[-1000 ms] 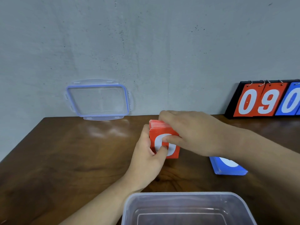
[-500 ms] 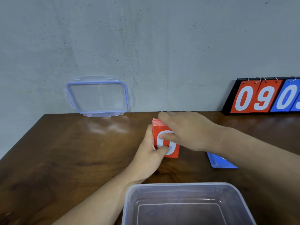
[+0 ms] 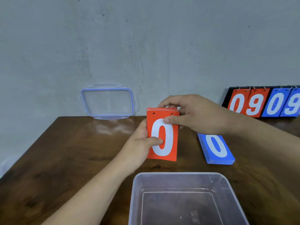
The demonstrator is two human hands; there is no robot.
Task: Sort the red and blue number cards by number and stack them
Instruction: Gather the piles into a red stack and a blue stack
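Observation:
A stack of red number cards (image 3: 168, 148) with a white 0 on its face stands tilted up above the middle of the brown table (image 3: 68, 153). My left hand (image 3: 139, 142) grips its left edge, thumb pressed on the face. From the right, my right hand (image 3: 191, 114) pinches the stack's top, thumb in front and fingers behind. To the right, a stack of blue number cards (image 3: 216, 149) with a 0 on top lies flat, apart from both hands.
An open clear plastic box (image 3: 181, 177) sits at the near edge below the cards. Its clear lid with blue trim (image 3: 107, 101) leans against the grey wall at the back left. A black scoreboard (image 3: 266, 103) with red and blue digits stands at the back right.
Both hands have lifted and tilted the red stack so its face points toward me. The blue stack, partly hidden by my right arm before, is now in full view.

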